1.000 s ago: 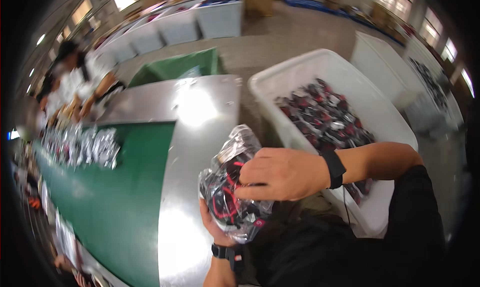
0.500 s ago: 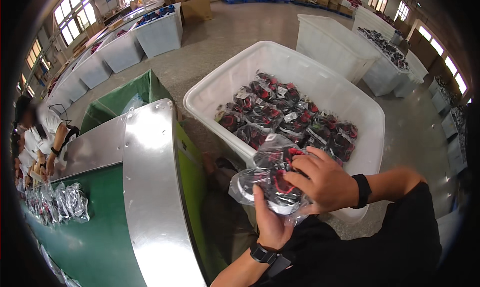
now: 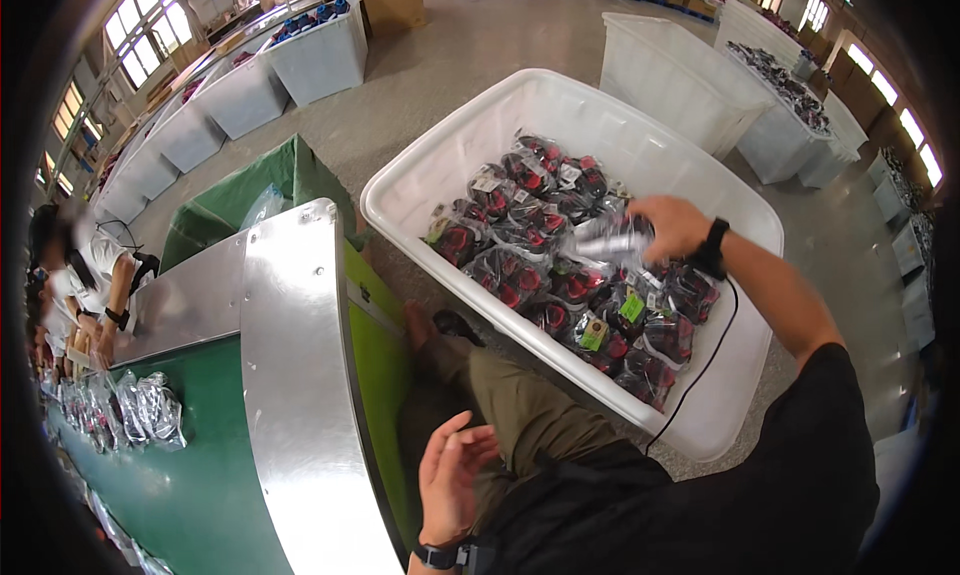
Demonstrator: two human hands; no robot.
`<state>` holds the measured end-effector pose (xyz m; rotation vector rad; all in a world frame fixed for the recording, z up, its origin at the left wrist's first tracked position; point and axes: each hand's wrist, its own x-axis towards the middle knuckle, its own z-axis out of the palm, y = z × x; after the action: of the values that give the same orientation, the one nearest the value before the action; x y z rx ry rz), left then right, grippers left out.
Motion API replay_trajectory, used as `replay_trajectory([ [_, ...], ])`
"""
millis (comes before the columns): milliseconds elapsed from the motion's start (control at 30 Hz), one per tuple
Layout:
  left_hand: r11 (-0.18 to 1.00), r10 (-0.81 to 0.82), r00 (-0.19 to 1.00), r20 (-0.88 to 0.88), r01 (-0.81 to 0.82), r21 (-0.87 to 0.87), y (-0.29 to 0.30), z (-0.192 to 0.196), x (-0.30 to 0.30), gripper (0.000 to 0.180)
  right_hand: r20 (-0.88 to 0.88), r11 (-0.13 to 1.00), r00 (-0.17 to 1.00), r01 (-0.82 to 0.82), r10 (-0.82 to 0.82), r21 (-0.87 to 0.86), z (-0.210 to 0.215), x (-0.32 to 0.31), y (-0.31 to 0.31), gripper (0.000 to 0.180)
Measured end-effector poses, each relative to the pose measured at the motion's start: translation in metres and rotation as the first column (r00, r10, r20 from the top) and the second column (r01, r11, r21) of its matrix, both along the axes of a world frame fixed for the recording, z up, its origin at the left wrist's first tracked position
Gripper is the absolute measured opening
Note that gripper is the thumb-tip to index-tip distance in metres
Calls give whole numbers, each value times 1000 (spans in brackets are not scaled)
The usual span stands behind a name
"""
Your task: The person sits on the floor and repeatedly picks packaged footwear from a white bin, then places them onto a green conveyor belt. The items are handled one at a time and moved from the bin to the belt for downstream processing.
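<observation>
My right hand [image 3: 676,227] is over the large white plastic bin [image 3: 640,140], closed on a clear-bagged pair of shoes [image 3: 608,243] with pale soles. The pair is slightly blurred and sits just above or against the pile, I cannot tell which. Under it lie several bagged black-and-red shoes [image 3: 510,275], some with white or green tags. My left hand [image 3: 450,480] is held above my legs, left of the bin, with its fingers partly curled and apart and nothing in them. A black cord [image 3: 706,363] hangs across the bin's near right side.
At left a green conveyor belt [image 3: 205,465] with a broad metal edge [image 3: 290,375] carries bagged shoes [image 3: 150,410]. A co-worker [image 3: 95,275] stands beside it. Behind its end is a green-lined container [image 3: 300,180]. More white bins [image 3: 320,65] line the far left, others [image 3: 680,85] the far right.
The bagged shoes have gone from both hands near my body to over the bin, in my right hand. My left hand has let go and drawn back down and left.
</observation>
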<state>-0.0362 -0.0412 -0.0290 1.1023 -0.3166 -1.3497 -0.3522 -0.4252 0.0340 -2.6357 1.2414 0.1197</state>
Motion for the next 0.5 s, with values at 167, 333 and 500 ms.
replay_trajectory([
  [167,986,141,985,96,-149,81,34,7,30,40,4,962,996,87,-89,-260,-41,11,-95,65],
  [333,963,215,958,187,-240,123,52,13,40,39,117,964,971,226,-211,-138,-98,12,-106,81],
  [500,954,243,953,181,-269,135,61,9,44,40,252,993,964,64,-88,100,-113,-6,-72,75],
])
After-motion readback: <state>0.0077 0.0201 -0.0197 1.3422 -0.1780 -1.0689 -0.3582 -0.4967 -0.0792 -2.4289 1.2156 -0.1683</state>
